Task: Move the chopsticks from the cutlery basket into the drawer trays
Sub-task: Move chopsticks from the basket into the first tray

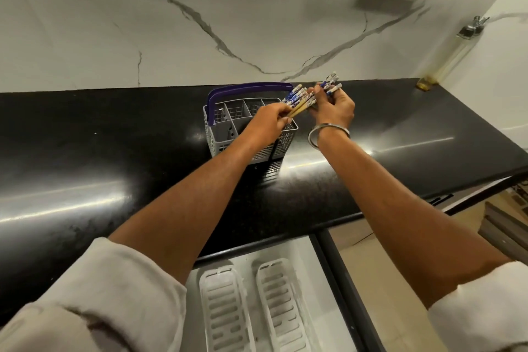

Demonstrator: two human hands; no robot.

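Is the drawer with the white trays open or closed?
Open. The drawer sticks out below the black counter, and you can look straight down onto two white trays lying inside it, with no chopsticks on the parts that show.

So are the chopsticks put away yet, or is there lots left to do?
Not yet. The chopsticks are out of the cutlery basket: the left hand grips one bundle and the right hand holds a few more. The two white drawer trays below show no chopsticks, so carrying them down and laying them in is left.
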